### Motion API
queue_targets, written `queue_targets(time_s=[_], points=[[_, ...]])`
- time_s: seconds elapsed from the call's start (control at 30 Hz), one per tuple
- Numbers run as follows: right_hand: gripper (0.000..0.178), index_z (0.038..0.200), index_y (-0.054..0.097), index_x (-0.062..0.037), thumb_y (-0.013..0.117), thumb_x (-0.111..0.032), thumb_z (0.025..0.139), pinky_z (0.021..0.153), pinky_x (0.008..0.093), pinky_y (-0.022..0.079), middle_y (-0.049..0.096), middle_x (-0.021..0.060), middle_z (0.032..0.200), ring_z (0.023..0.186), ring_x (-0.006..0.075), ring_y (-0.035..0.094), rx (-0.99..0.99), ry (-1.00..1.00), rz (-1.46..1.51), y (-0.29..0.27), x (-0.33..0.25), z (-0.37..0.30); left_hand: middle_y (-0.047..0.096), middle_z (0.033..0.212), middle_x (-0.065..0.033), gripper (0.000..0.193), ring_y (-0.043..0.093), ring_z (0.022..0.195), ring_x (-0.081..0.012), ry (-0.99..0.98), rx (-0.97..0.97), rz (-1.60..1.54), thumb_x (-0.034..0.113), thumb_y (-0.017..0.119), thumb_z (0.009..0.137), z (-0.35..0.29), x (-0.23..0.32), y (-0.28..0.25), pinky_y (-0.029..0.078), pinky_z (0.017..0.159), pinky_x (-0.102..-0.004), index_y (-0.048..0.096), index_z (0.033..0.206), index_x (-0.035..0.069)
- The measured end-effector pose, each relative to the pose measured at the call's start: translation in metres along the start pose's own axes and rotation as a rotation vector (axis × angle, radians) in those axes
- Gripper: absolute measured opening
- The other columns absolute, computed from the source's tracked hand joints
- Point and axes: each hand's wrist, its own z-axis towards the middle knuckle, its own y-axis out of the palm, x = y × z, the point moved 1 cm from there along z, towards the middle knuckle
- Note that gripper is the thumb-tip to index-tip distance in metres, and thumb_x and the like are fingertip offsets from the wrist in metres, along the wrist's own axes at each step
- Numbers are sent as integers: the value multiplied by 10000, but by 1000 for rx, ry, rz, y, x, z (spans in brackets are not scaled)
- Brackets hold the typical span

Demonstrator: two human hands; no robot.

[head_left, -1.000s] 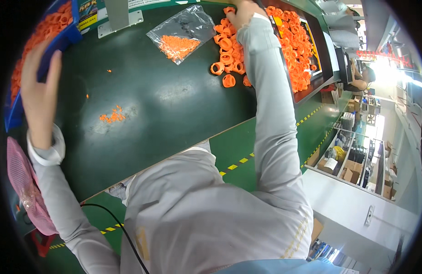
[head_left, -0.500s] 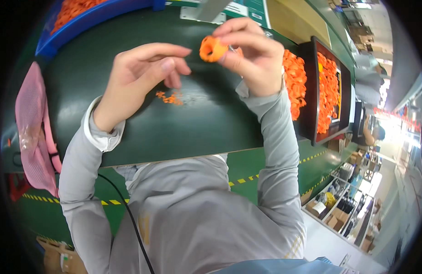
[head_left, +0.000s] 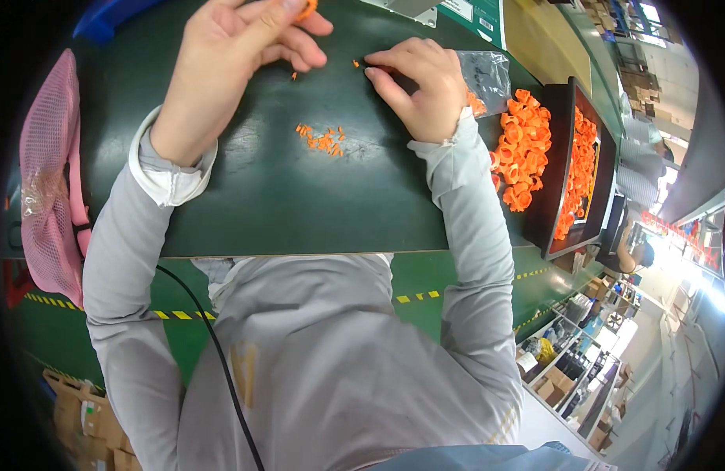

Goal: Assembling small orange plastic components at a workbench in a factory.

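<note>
Up at the top edge, my left hand (head_left: 237, 63) pinches an orange plastic ring (head_left: 307, 9), partly cut off by the frame. My right hand (head_left: 427, 82) is low over the dark green table, its thumb and forefinger slightly apart with nothing seen between them. Just left of those fingertips is a tiny orange bit (head_left: 355, 63). Another small bit (head_left: 294, 77) shows under my left fingers. Between and below both hands lies a scatter of small orange scraps (head_left: 323, 141).
A heap of orange rings (head_left: 523, 153) lies right of my right forearm, beside a black tray (head_left: 563, 169) holding more. A clear plastic bag (head_left: 486, 77) sits behind my right hand. At left are a pink mesh cap (head_left: 48, 173) and a blue bin's corner (head_left: 103, 22).
The orange ring has passed from my right hand to my left, which has moved up and away. My right hand has lowered toward the table. The view has shifted.
</note>
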Motion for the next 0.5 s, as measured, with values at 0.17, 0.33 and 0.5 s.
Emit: queue_targets(time_s=[0.17,0.33,0.5], points=[[150,974,768,-157,759,-171,825,751,364,404,631,-22,803,813,204,601,-26,73,-50,0,5,-3,730,987,-187,203,747,779,-235,-223,549,518,118,637,1015,14,27,50,599,688,-309,562,1142,-21],[173,1020,764,-151,759,-200,853,765,360,412,627,-6,814,821,199,612,-56,34,-67,3,0,6,741,989,-193,214,752,807,-231,-517,906,1002,99,664,995,12,36,63,600,708,-302,612,1144,-47],[146,980,767,-144,767,-228,861,768,351,415,620,-2,800,790,179,631,-54,75,-4,9,5,3,745,1004,-210,215,759,856,-255,-529,714,1052,74,663,988,9,36,58,608,775,-301,626,1163,-46]])
